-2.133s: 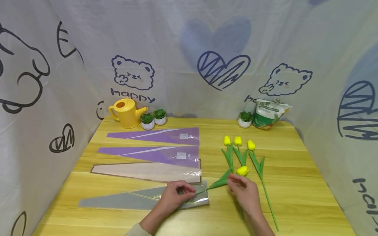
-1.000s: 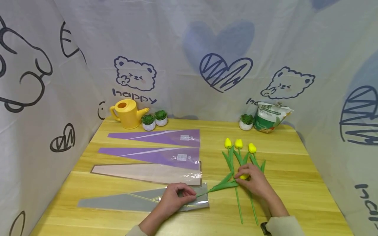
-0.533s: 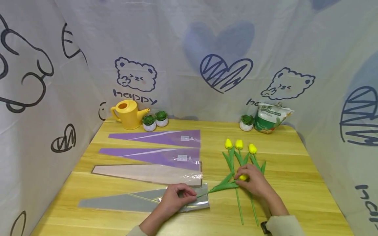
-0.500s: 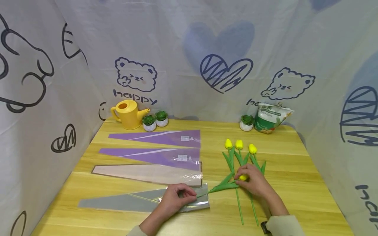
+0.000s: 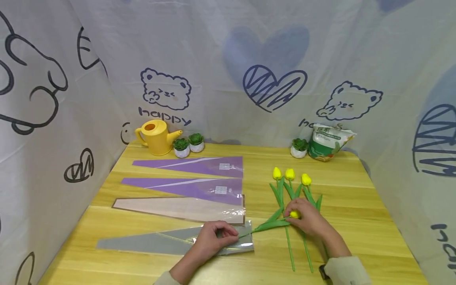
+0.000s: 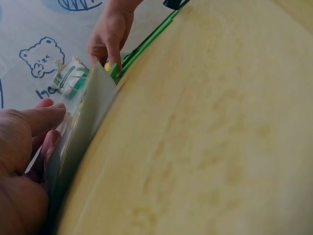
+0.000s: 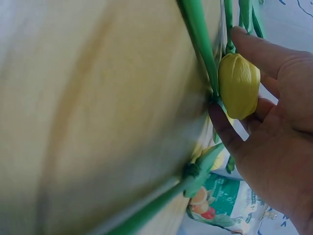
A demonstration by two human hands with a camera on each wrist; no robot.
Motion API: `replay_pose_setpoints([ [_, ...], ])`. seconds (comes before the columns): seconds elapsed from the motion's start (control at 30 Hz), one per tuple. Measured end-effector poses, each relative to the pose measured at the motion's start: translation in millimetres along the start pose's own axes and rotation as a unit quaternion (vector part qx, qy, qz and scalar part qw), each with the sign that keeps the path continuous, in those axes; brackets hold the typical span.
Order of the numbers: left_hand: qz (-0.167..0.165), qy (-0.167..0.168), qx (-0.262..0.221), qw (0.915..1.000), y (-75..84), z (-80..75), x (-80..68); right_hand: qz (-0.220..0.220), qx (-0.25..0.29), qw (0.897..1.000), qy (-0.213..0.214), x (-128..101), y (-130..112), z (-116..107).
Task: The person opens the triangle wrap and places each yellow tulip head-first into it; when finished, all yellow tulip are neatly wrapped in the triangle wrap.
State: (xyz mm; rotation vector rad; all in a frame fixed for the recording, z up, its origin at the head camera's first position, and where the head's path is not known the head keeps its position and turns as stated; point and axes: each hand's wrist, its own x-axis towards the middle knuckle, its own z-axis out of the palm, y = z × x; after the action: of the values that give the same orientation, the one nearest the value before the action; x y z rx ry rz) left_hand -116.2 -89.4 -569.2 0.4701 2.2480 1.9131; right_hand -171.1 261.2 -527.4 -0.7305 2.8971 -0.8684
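A grey flower sleeve [image 5: 160, 242] lies flat near the table's front edge. My left hand [image 5: 228, 235] pinches its wide open end, lifting the top layer [image 6: 93, 110]. My right hand [image 5: 293, 210] holds the yellow bud [image 5: 294, 214] of a tulip, fingers and thumb curled round the bud [image 7: 238, 85]. The tulip's green leaves [image 5: 270, 225] and stem point left to the sleeve's mouth, where the stem end [image 5: 245, 234] sits by my left fingers. How far the stem is inside the sleeve I cannot tell. Three more yellow tulips [image 5: 289, 174] lie side by side behind my right hand.
Two purple sleeves [image 5: 199, 165] and a pale one [image 5: 178, 208] lie in a row behind the grey one. A yellow watering can [image 5: 154, 136], small potted plants [image 5: 189, 144] and a green and white bag [image 5: 325, 141] stand along the back. Printed cloth walls surround the wooden table [image 5: 356, 221].
Two seconds ago my right hand held the tulip bud raised; it has since lowered the bud onto the stems of the lying tulips. In the last second both hands have stayed put.
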Motion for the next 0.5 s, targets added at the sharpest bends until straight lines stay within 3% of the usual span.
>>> replay_pose_setpoints([
  [0.5, 0.006, -0.001, 0.002, 1.0000, 3.9, -0.9, -0.8, -0.037, -0.017, 0.999, 0.014, -9, -16, -19],
])
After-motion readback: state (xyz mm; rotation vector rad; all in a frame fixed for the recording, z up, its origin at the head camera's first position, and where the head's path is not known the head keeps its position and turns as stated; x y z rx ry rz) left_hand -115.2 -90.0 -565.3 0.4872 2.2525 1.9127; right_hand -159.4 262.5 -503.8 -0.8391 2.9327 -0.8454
